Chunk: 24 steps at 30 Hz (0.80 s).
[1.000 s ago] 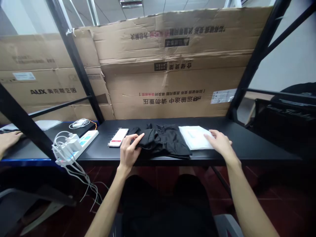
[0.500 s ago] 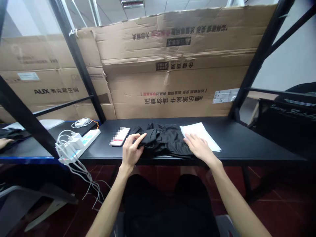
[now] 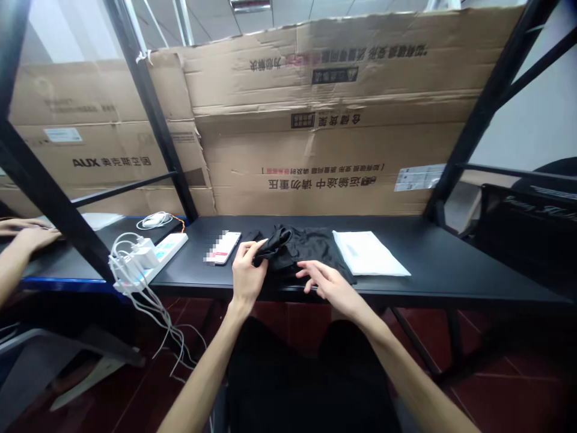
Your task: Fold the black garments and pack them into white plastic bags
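Observation:
A black piece of clothing (image 3: 311,243), soft and bunched, lies on the black table in front of me. My left hand (image 3: 249,269) pinches a folded part at its left end, lifting it slightly. Over the garment's near edge, my right hand (image 3: 328,284) has its fingers loosely apart and nothing in them. Whether its fingertips touch the cloth I cannot tell. A flat white packet (image 3: 372,254) rests beside the garment's right end. Left of my left hand is a phone (image 3: 225,248) with its screen lit.
A white power strip (image 3: 169,249) with plugged-in chargers and dangling white cables (image 3: 155,310) sits at the table's left. Cardboard (image 3: 333,138) stands upright along the back, between black metal posts (image 3: 469,126). Another person's hands (image 3: 31,237) are at the neighbouring table on the left.
My right hand has come off the white packet and moved left to the garment's near edge. My left hand still grips the cloth, its fold now raised more. The neighbour's hands have come further into view.

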Each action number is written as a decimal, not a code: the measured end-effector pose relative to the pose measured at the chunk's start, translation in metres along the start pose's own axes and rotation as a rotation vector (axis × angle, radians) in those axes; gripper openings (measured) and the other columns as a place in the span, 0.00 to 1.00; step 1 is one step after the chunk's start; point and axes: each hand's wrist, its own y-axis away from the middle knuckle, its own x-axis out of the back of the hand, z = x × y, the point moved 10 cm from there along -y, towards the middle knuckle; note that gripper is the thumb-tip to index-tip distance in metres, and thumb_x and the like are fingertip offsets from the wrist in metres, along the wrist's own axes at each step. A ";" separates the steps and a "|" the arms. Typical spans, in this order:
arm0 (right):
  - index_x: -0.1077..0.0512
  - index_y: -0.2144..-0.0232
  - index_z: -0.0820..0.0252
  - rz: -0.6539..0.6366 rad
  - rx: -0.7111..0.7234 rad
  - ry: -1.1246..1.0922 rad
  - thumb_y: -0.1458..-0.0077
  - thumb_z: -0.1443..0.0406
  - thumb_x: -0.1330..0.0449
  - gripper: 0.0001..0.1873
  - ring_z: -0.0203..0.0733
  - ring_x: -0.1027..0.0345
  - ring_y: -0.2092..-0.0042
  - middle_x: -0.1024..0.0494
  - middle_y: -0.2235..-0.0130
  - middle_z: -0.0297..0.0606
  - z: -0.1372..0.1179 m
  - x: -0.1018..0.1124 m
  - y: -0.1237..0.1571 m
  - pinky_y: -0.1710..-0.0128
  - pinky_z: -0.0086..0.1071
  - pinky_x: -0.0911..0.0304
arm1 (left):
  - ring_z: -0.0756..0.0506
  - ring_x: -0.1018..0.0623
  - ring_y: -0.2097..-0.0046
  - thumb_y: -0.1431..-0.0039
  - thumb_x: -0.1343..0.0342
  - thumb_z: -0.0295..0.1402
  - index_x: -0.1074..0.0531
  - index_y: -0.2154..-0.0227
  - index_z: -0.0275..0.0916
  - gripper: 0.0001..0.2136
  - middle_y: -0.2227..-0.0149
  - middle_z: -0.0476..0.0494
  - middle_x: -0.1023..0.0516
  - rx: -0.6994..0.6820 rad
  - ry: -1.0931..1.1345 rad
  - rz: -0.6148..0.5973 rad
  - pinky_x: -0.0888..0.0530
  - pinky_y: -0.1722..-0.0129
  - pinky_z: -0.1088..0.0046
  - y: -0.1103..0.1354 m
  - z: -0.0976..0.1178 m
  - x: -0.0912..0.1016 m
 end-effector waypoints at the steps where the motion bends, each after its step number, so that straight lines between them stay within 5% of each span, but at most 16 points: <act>1: 0.23 0.49 0.58 -0.036 -0.058 -0.077 0.34 0.39 0.38 0.30 0.41 0.22 0.66 0.15 0.50 0.48 0.004 -0.013 0.001 0.76 0.28 0.38 | 0.43 0.18 0.52 0.37 0.40 0.22 0.17 0.47 0.44 0.19 0.52 0.43 0.20 0.006 0.006 0.015 0.18 0.49 0.64 0.000 0.001 0.001; 8: 0.26 0.48 0.58 -0.287 -0.285 -0.539 0.33 0.41 0.36 0.29 0.45 0.17 0.64 0.16 0.47 0.54 -0.002 -0.076 0.011 0.80 0.26 0.37 | 0.41 0.18 0.52 0.37 0.42 0.23 0.19 0.50 0.41 0.15 0.54 0.41 0.20 0.043 0.036 0.114 0.18 0.49 0.63 0.001 0.008 0.009; 11: 0.24 0.53 0.58 -0.225 -0.249 -0.601 0.34 0.41 0.36 0.27 0.41 0.19 0.65 0.17 0.48 0.50 -0.007 -0.082 -0.007 0.81 0.25 0.43 | 0.41 0.18 0.51 0.37 0.43 0.23 0.20 0.51 0.41 0.15 0.54 0.42 0.20 0.099 0.108 0.107 0.19 0.47 0.62 0.002 0.004 0.004; 17: 0.24 0.63 0.56 0.243 -0.082 -0.186 0.43 0.44 0.29 0.23 0.45 0.25 0.67 0.19 0.67 0.39 -0.001 -0.030 -0.047 0.76 0.31 0.38 | 0.40 0.17 0.45 0.39 0.36 0.31 0.25 0.44 0.42 0.20 0.46 0.40 0.18 0.281 0.423 -0.224 0.20 0.42 0.60 0.004 -0.004 -0.036; 20: 0.22 0.60 0.55 0.312 -0.018 -0.105 0.45 0.46 0.28 0.22 0.48 0.24 0.64 0.17 0.65 0.40 -0.006 -0.008 -0.045 0.72 0.35 0.32 | 0.38 0.17 0.41 0.34 0.35 0.41 0.25 0.42 0.42 0.21 0.43 0.39 0.17 0.388 0.536 -0.346 0.21 0.39 0.60 0.009 -0.003 -0.045; 24: 0.24 0.59 0.55 0.296 -0.024 -0.181 0.47 0.46 0.26 0.24 0.42 0.29 0.68 0.19 0.65 0.38 -0.006 0.018 -0.037 0.76 0.33 0.37 | 0.35 0.16 0.41 0.33 0.35 0.48 0.22 0.43 0.39 0.22 0.43 0.35 0.15 0.559 0.583 -0.324 0.19 0.41 0.57 0.013 -0.017 -0.039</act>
